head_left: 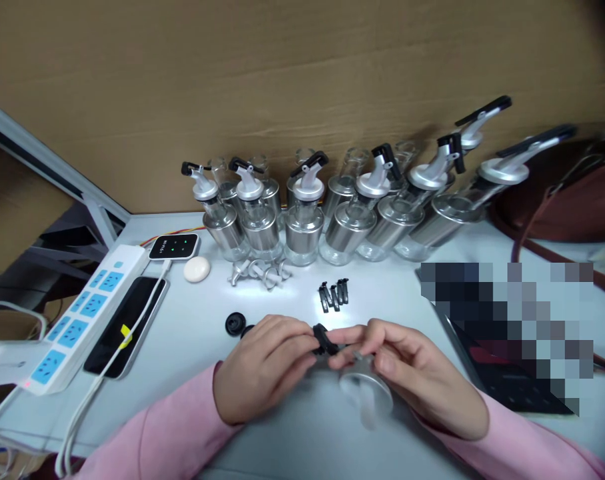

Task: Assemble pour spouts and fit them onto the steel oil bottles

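- Spout top [366, 393], pale silver-grey, low at the near side of the table [302, 447], just right of centre; outline blurred.
- Grip, right hand [422, 367]: thumb and fingers pinching the spout top near its upper end, wide round base hanging below.
- Handling, my judgement: light, stiff shell, probably plastic. Smooth finish might slip under a fingertip. Best held by the rim of the round base; narrow neck and small joints look the weaker places.
- Black piece [325, 339] between the hands, just left of the spout top. Left hand [265, 370] has it at the fingertips; a right forefinger reaches to it. Exact shape unclear. Likely light, easy to drop; take it by the sides.
- Beyond the hands: small black levers [340, 293] in a loose cluster. Farther left, pale fittings [262, 273] heaped together; near left, a round black cap [235, 324] beside the left hand.
- Far side: glass bottles [303, 240] with metal bands, the front ones wearing spouts with black levers. Glass likely the heavy, breakable part; grasp by the banded body.
- Left side: phone [117, 333], power strip [85, 303], round white object [197, 269]. Cardboard [282, 80] behind.
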Available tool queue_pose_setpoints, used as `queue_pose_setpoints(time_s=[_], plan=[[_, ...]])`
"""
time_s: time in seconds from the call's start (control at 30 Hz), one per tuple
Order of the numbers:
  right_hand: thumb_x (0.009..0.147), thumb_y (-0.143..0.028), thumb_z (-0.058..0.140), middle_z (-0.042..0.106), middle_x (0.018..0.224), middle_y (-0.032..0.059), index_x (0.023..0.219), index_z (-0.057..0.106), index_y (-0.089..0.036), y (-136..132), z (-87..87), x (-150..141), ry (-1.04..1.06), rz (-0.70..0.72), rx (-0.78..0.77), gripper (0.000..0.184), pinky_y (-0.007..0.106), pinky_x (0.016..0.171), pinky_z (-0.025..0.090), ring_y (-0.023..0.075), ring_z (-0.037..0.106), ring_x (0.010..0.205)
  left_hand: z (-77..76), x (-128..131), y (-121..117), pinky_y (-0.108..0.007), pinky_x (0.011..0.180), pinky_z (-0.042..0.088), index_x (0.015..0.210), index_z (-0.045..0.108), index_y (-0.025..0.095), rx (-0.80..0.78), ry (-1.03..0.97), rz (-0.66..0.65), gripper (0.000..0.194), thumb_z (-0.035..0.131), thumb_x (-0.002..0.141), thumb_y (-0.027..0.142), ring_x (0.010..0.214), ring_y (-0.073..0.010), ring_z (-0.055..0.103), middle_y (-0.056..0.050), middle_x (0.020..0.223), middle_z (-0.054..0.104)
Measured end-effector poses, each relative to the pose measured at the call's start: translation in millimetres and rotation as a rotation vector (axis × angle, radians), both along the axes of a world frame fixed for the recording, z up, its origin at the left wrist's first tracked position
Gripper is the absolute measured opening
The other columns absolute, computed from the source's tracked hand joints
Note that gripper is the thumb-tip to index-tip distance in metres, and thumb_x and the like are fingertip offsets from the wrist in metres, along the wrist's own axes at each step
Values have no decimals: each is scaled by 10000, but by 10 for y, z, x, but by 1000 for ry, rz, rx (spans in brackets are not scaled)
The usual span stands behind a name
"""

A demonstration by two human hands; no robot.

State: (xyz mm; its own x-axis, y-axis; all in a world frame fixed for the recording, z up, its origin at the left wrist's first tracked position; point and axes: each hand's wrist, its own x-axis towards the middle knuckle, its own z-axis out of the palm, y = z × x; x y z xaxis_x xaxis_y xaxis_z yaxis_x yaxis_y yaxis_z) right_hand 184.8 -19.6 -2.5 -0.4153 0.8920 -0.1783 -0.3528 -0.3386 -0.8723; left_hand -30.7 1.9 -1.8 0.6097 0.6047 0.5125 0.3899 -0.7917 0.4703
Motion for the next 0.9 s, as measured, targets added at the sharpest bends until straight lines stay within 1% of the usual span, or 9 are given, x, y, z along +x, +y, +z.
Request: queue_pose_setpoints(time_s=[0.1, 0.17, 0.23, 0.33, 0.4, 0.43, 0.5, 0.63, 0.9], plan=[[774, -395, 669, 665, 1127, 139, 761, 599, -176, -10, 22, 0, -9, 42, -3, 230, 398, 794, 541, 228, 697, 886, -2, -4, -5, -284, 729, 518, 993, 558, 136, -11, -15, 15, 121, 492, 892, 125, 837, -158, 587, -78, 909, 636], [768, -419, 668, 687, 1082, 131, 749, 599, -181, -4, 32, -3, -42, 7, 32, 249, 381, 755, 549, 212, 700, 830, 7, -3, -7, -284, 723, 519, 980, 556, 134, -11, -23, 16, 111, 479, 901, 127, 825, -158, 587, -79, 898, 638], [764, -422, 672, 721, 976, 107, 734, 611, -189, 22, 26, 0, -93, -100, 93, 243, 334, 668, 554, 170, 685, 694, 17, 1, -8, -290, 723, 518, 974, 551, 132, -4, -23, 9, 103, 474, 906, 130, 816, -158, 585, -80, 891, 642], [732, -377, 715, 726, 800, 54, 722, 647, -200, 84, -23, 19, -161, -339, 156, 189, 248, 517, 515, 107, 603, 519, 23, 8, -6, -297, 733, 513, 969, 546, 124, 3, -35, 2, 90, 484, 904, 125, 811, -156, 584, -79, 882, 644], [703, -345, 747, 686, 647, 15, 741, 673, -206, 123, -65, 35, -194, -463, 151, 162, 216, 473, 491, 95, 578, 481, 22, 11, -3, -300, 742, 507, 967, 546, 118, 9, -46, -4, 87, 488, 903, 122, 809, -153, 585, -79, 876, 645], [694, -338, 756, 661, 585, 2, 753, 682, -207, 137, -82, 40, -205, -492, 141, 161, 210, 469, 491, 99, 582, 482, 21, 12, -1, -301, 746, 504, 966, 546, 116, 13, -48, -5, 86, 486, 905, 123, 811, -152, 586, -78, 873, 647], [692, -335, 759, 647, 533, -2, 768, 690, -202, 150, -99, 39, -204, -489, 119, 168, 213, 485, 511, 111, 607, 495, 24, 13, 4, -302, 752, 497, 964, 547, 115, 20, -48, -7, 85, 484, 908, 125, 816, -151, 587, -74, 869, 650], [696, -312, 760, 702, 588, 16, 762, 689, -195, 131, -79, 10, -162, -415, 102, 152, 187, 521, 544, 108, 653, 528, 39, 13, 10, -304, 764, 481, 953, 548, 120, 32, -34, -7, 70, 500, 902, 127, 838, -154, 588, -66, 876, 658], [706, -294, 752, 721, 600, 29, 749, 683, -181, 94, -12, -18, -180, -341, 97, 139, 147, 530, 539, 92, 663, 526, 47, 9, 12, -292, 759, 476, 916, 556, 132, 52, -28, 4, 58, 499, 907, 144, 825, -149, 591, -56, 868, 664]])
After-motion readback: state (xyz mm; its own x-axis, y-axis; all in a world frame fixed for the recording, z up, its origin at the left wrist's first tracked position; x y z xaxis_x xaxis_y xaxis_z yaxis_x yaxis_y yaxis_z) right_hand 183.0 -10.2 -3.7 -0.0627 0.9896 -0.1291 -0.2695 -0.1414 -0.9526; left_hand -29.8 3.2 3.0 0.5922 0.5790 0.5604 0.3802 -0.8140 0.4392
